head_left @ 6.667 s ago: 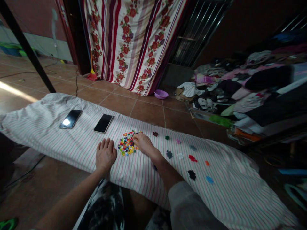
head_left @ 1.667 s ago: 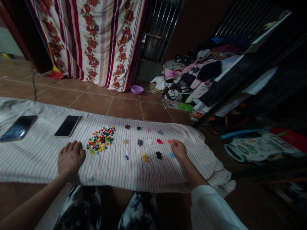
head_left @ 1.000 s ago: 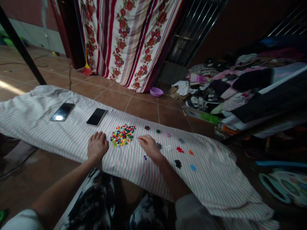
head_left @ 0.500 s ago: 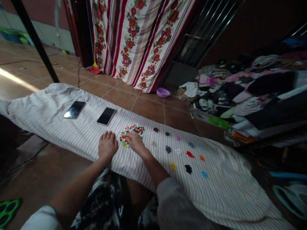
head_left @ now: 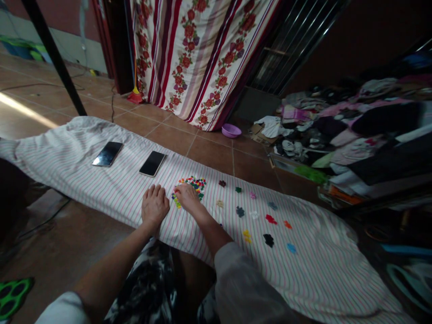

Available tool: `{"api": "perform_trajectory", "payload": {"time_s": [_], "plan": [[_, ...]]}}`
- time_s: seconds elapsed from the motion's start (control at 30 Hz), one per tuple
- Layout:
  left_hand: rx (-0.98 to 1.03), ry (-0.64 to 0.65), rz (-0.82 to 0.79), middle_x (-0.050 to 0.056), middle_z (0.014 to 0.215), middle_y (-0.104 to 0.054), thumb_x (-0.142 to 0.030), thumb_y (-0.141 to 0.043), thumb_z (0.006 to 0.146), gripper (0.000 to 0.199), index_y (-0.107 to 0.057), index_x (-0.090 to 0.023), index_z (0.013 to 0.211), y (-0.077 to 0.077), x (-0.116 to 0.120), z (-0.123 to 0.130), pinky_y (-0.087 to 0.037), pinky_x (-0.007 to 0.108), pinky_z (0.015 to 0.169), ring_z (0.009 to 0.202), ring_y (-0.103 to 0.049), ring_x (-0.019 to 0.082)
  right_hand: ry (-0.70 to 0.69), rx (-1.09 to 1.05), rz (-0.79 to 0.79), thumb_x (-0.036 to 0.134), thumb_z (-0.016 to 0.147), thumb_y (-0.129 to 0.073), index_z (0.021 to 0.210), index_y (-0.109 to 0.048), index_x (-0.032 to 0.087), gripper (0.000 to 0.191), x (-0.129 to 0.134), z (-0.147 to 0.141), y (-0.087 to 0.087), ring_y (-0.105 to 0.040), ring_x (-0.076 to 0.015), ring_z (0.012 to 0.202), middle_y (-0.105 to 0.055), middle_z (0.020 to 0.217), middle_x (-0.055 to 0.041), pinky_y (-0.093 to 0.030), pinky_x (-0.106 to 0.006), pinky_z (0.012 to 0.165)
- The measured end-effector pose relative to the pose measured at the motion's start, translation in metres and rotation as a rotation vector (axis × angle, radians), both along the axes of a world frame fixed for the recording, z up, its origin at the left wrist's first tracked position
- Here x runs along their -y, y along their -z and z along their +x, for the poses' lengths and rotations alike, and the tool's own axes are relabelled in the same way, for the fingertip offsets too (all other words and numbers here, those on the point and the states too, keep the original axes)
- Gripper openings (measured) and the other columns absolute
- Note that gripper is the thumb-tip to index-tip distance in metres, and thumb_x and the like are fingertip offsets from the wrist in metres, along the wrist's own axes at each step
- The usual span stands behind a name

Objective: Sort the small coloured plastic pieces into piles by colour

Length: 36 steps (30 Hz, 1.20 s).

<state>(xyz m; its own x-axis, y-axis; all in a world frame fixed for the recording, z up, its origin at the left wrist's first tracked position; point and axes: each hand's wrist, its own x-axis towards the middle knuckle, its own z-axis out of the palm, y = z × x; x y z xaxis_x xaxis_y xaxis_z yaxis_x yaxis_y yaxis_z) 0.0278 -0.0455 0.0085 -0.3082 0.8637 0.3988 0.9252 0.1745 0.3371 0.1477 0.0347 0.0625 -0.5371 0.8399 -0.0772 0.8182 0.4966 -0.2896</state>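
A pile of small multicoloured pieces (head_left: 195, 181) lies on the striped cloth (head_left: 303, 270). My right hand (head_left: 187, 198) is over the near left part of the pile, its fingers pinched together and hiding some of the pieces. Whatever is between the fingertips is too small to make out. Flat on the cloth just left of the pile rests my left hand (head_left: 154, 204), fingers stretched out. To the right, pieces sit in small groups by colour, among them a red group (head_left: 270, 219), a black group (head_left: 268, 240), a yellow group (head_left: 247, 236) and a light blue group (head_left: 291, 248).
Two phones, a left one (head_left: 108, 154) and a right one (head_left: 153, 163), lie on the cloth beyond my left hand. On the tiled floor past the cloth's far edge stands a purple basin (head_left: 231, 131). Heaped clothes (head_left: 324, 121) fill the right side.
My right hand has shifted slightly left over the pile, with the fingers still pinched. A dark spot now shows beside my right forearm. My left hand stays put; the view has moved slightly.
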Motion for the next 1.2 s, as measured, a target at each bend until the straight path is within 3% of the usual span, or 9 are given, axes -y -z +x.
{"api": "perform_trajectory", "payload": {"time_s": [0.33,0.83,1.2], "plan": [[-0.016,0.0,0.01,0.013,0.13,-0.065,-0.022,-0.042,0.088,0.033,-0.067,-0.015,0.109,0.002,0.0,-0.001,-0.037,0.046,0.109,0.131,-0.05,0.031,0.058,-0.081,0.0,0.017,0.088,-0.057,0.094,-0.073,0.021,0.018,-0.002,-0.004,0.002,-0.062,-0.0182,0.098,-0.07,0.103,-0.0076,-0.043,-0.027,0.083],[-0.046,0.002,0.018,0.016,0.128,-0.065,-0.02,-0.043,0.087,0.033,-0.067,-0.013,0.109,-0.001,0.001,0.0,-0.04,0.048,0.107,0.128,-0.053,0.033,0.123,-0.389,0.04,0.018,0.086,-0.057,0.093,-0.068,0.022,0.013,0.006,0.006,0.012,-0.066,-0.0166,0.083,-0.073,0.089,-0.0021,-0.045,-0.025,0.076],[-0.092,-0.001,0.028,0.014,0.127,-0.066,-0.022,-0.044,0.087,0.033,-0.067,-0.014,0.109,0.001,0.002,-0.001,-0.04,0.047,0.105,0.127,-0.054,0.033,0.184,-0.584,0.027,0.015,0.083,-0.057,0.098,-0.065,0.024,0.019,0.019,0.037,0.027,-0.064,-0.0139,0.083,-0.07,0.093,-0.0002,-0.05,-0.025,0.08]]}}
